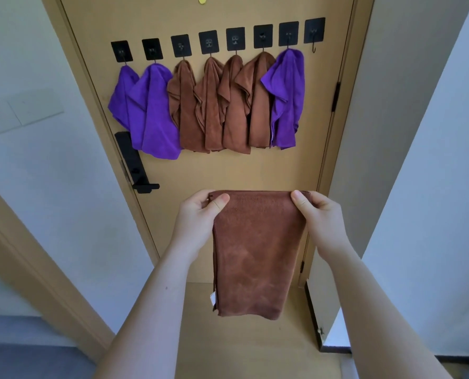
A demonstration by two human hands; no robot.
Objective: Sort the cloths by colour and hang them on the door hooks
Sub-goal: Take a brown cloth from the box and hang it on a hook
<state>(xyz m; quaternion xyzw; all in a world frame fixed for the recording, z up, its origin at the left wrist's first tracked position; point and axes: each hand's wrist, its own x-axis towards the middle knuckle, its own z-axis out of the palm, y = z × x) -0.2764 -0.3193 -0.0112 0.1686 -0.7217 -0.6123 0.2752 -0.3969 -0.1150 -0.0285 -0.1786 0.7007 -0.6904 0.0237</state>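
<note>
A folded brown cloth [258, 253] hangs in front of the door, below the row of hooks. My left hand [200, 214] pinches its top left corner and my right hand [318, 214] pinches its top right corner. On the door, two purple cloths [151, 113] hang from the two leftmost hooks. Several brown cloths [219, 105] hang from the middle hooks. A third purple cloth [286, 99] hangs from the second hook from the right. The rightmost hook [314, 36] is bare.
The tan door [227, 170] has a black handle [134, 165] at its left edge and black hinges [336, 97] on the right. White walls flank the door. A light switch plate [22, 110] sits on the left wall.
</note>
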